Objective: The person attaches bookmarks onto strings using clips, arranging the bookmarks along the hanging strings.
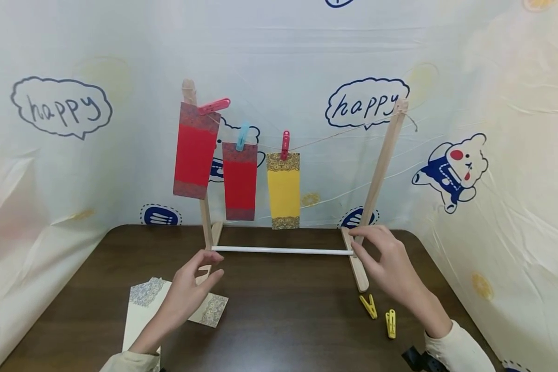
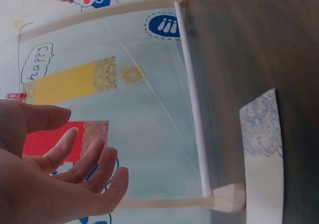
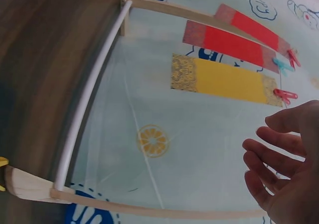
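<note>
My left hand hovers in front of the left foot of a wooden stand, its fingers loosely bent around nothing. By the right wooden post is my right hand; its fingers are parted and hold nothing in the right wrist view. A white rod joins the two feet. On the string between the posts hang a red card under a pink clothespin, a second red card under a blue clothespin, and a yellow card under a pink-red clothespin.
Pale cards with patterned ends, one a white card and another a cream card, lie partly behind my left hand. Two yellow clothespins, one a spread clothespin, lie at right on the brown table. A printed sheet hangs behind.
</note>
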Action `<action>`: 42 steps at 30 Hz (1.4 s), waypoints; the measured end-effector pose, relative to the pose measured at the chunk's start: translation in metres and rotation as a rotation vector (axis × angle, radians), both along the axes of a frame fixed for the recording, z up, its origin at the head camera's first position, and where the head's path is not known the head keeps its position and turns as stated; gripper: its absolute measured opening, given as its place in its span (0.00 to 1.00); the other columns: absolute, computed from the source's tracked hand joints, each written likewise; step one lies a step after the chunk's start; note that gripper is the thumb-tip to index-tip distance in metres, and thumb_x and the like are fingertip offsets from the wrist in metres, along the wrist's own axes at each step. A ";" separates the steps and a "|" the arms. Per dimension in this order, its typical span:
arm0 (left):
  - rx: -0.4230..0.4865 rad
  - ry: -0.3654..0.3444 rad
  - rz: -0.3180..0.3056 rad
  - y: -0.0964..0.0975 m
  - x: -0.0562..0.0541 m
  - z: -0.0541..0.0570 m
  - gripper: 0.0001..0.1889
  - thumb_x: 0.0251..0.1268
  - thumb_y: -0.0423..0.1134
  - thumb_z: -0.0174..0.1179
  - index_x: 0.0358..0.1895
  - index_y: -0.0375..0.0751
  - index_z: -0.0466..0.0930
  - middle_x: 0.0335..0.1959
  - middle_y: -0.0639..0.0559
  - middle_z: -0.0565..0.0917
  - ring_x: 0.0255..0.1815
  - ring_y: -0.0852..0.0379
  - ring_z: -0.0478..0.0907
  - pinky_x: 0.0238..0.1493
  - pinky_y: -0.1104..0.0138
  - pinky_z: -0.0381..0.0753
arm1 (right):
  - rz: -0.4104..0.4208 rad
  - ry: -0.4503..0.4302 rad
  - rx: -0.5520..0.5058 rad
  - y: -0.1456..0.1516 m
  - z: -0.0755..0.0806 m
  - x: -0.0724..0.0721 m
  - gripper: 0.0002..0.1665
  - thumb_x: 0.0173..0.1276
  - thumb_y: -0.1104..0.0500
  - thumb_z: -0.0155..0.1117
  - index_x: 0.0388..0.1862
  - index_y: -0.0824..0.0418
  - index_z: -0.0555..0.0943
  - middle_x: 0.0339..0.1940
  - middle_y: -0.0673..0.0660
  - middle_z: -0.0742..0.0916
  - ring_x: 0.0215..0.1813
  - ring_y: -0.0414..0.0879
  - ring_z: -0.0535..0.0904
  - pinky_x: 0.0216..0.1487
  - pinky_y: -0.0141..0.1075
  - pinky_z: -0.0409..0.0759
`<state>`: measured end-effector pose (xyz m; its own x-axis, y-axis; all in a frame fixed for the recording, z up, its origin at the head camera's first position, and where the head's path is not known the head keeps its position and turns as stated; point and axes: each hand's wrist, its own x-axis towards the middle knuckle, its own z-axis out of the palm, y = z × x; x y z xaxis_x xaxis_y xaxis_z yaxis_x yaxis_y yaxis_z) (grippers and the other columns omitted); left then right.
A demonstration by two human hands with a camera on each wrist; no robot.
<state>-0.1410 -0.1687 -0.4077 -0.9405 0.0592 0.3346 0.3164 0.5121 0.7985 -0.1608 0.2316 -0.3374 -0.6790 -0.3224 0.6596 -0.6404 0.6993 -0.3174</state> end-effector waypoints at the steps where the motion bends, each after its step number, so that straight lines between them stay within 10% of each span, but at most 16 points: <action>1: 0.000 -0.006 0.002 -0.001 0.001 0.000 0.13 0.67 0.34 0.64 0.52 0.42 0.78 0.54 0.49 0.82 0.57 0.47 0.79 0.55 0.49 0.79 | -0.009 -0.002 -0.001 0.002 -0.002 0.001 0.15 0.66 0.67 0.68 0.51 0.57 0.84 0.48 0.51 0.87 0.53 0.45 0.79 0.49 0.46 0.78; 8: -0.056 -0.022 0.036 -0.012 0.005 -0.004 0.13 0.68 0.38 0.65 0.53 0.48 0.78 0.53 0.51 0.83 0.55 0.49 0.78 0.45 0.61 0.79 | -0.063 -0.012 -0.033 0.011 -0.017 0.008 0.15 0.63 0.68 0.70 0.48 0.57 0.85 0.46 0.50 0.87 0.53 0.45 0.79 0.51 0.38 0.77; 25: -0.199 -0.031 0.065 -0.044 0.004 -0.015 0.13 0.66 0.35 0.65 0.51 0.37 0.78 0.51 0.42 0.80 0.55 0.41 0.77 0.50 0.41 0.76 | -0.226 -0.122 -0.117 0.039 -0.069 0.034 0.14 0.65 0.68 0.69 0.47 0.55 0.86 0.46 0.49 0.88 0.51 0.42 0.79 0.50 0.20 0.71; 42: -0.295 -0.241 0.140 -0.139 0.008 -0.052 0.22 0.74 0.45 0.58 0.58 0.30 0.73 0.59 0.26 0.72 0.58 0.27 0.72 0.49 0.41 0.75 | -0.494 -0.307 -0.374 0.070 -0.124 0.052 0.06 0.70 0.62 0.67 0.43 0.56 0.87 0.41 0.54 0.89 0.40 0.30 0.79 0.39 0.21 0.74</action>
<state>-0.1334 -0.3073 -0.4595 -0.9957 -0.0141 0.0913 0.0493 0.7554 0.6534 -0.1085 0.3017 -0.4619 -0.8614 0.2844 0.4209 -0.1180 0.6939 -0.7103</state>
